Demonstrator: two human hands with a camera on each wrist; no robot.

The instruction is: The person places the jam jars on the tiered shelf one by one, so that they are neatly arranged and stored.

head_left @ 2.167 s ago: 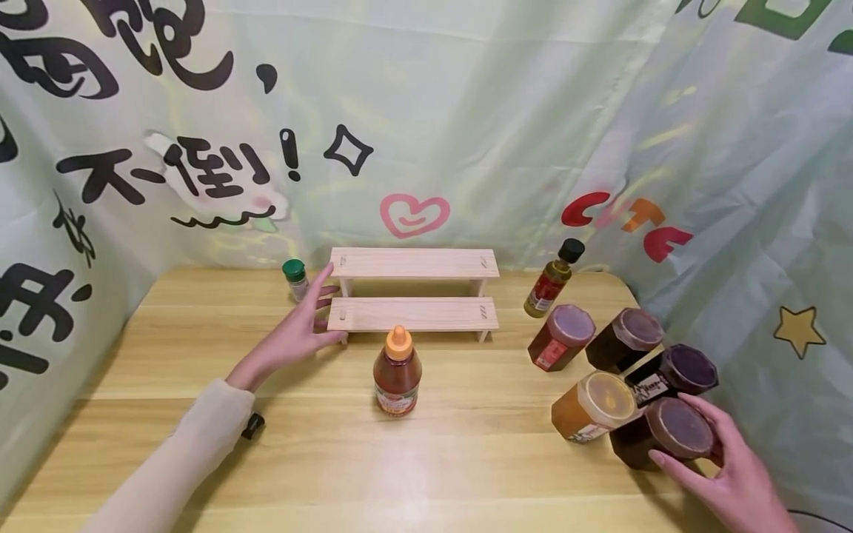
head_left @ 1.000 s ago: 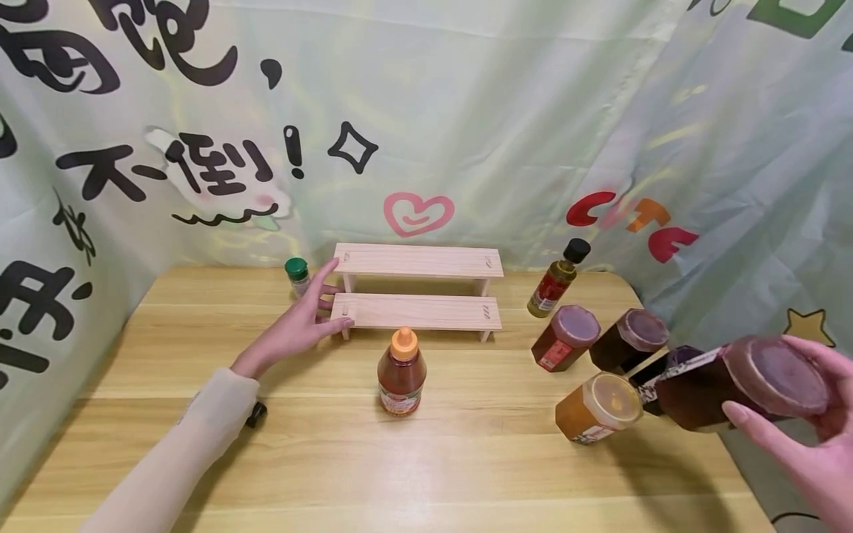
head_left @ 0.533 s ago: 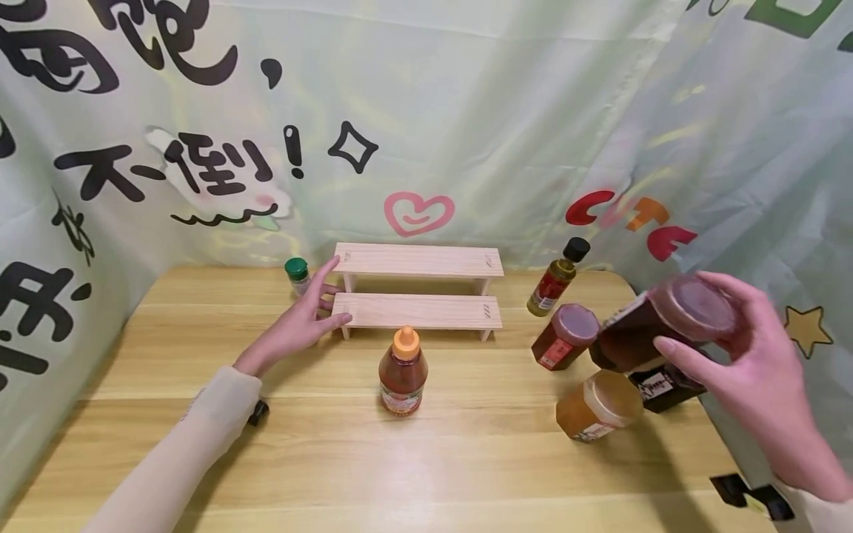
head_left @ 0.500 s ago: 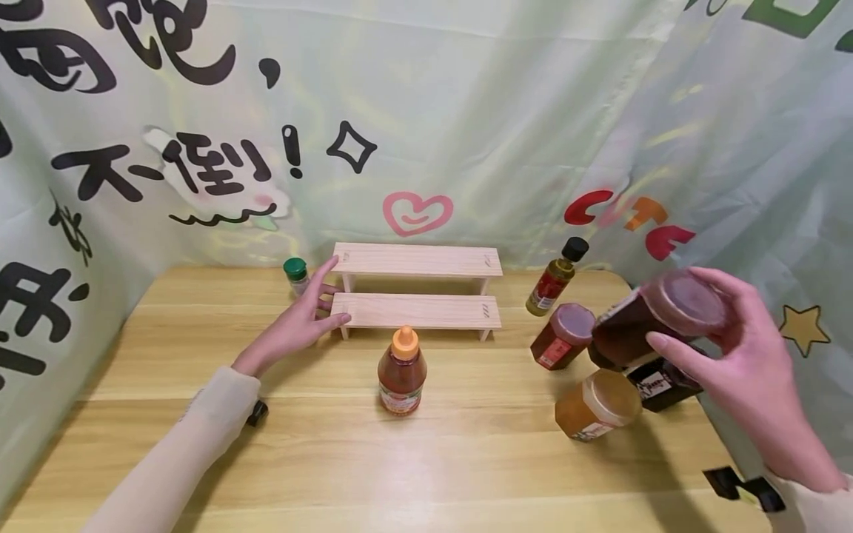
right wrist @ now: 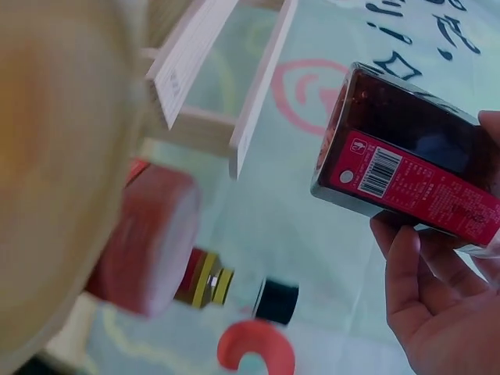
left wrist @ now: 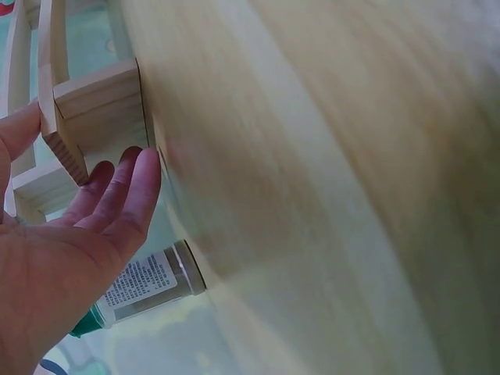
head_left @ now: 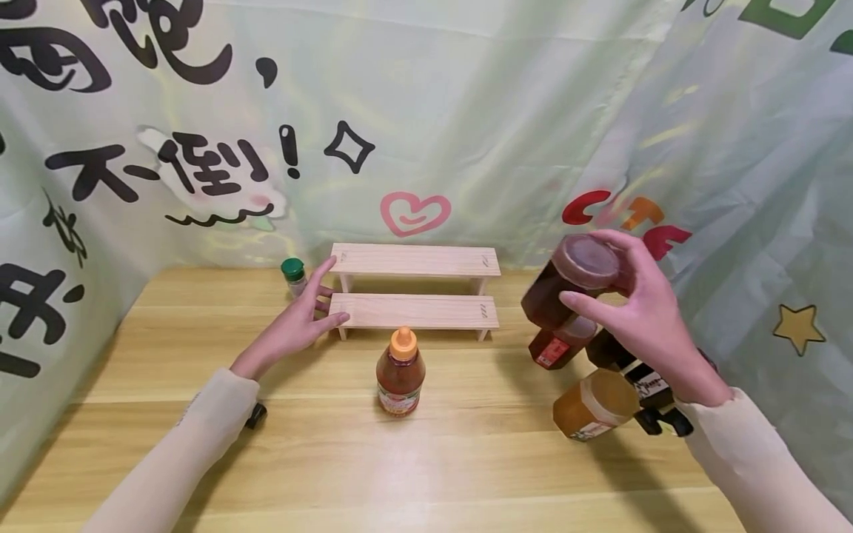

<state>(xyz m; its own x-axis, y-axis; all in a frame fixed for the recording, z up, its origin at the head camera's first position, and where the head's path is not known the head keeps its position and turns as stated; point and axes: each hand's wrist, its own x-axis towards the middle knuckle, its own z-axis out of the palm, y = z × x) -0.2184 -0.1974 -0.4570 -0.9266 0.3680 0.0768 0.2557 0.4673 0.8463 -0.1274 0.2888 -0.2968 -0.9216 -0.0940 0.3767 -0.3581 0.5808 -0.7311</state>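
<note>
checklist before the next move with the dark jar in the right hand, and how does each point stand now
1. Grip: ok, the right hand holds the dark jar between thumb and fingers.
2. Clear of the reddish jar: ok, the right wrist view shows a gap.
3. Lid tight: cannot tell, it is on but tightness doesn't show.
4. Space on the upper shelf and lower shelf: ok, both bare.
5. Low path in from the front: not ok, the orange-capped bottle stands there.
6. Left hand at the shelves' left end: ok.

bottle (head_left: 400, 381) before rack (head_left: 413, 311), gap, then orange jar (head_left: 586, 409)
</note>
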